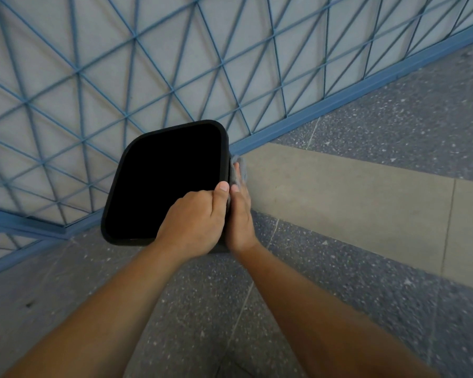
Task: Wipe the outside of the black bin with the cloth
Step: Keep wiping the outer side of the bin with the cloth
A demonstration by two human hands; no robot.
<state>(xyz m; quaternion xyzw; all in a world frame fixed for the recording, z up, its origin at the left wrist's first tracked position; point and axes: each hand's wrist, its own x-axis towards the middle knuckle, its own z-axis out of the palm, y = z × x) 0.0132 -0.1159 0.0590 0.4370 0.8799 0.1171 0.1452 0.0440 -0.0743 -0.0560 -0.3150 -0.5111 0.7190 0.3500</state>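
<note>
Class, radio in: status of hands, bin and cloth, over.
Left hand grips black bin rim. Right hand presses grey cloth flat on bin's right outer side. Blue lattice wall close behind.

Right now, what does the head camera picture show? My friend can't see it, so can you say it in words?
A person steadies a black bin by gripping its rim with the left hand, while the right hand presses a grey cloth flat against the bin's outer right side. The bin stands on a speckled floor in a corner of blue lattice railing.

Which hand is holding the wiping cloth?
The right hand, pressing the grey cloth flat against the black bin's outer side. The left hand only grips the rim.
</note>
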